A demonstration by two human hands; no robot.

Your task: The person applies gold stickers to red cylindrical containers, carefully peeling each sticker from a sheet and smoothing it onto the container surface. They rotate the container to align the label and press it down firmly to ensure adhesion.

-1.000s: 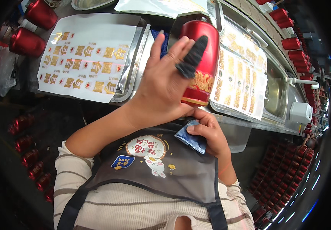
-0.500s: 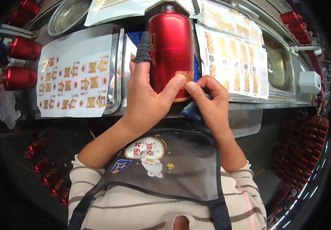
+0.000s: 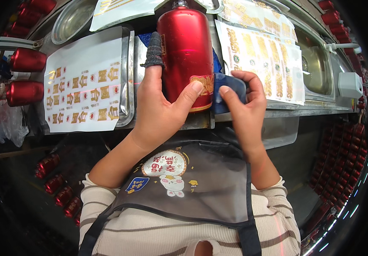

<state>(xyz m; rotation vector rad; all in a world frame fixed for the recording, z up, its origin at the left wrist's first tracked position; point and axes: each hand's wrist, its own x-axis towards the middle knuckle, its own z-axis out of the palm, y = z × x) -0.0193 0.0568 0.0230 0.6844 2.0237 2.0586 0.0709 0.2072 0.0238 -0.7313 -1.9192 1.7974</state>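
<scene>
Rn 2 hands (image 3: 160, 100) hold 1 btl (image 3: 187, 47), 1 pad (image 3: 234, 84).

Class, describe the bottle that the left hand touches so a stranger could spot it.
Find the metal counter in front of the person. Between white sheets of gold stickers is a red bottle, its neck pointing away. Unlike the other red bottles, it has the left hand on it.
</scene>
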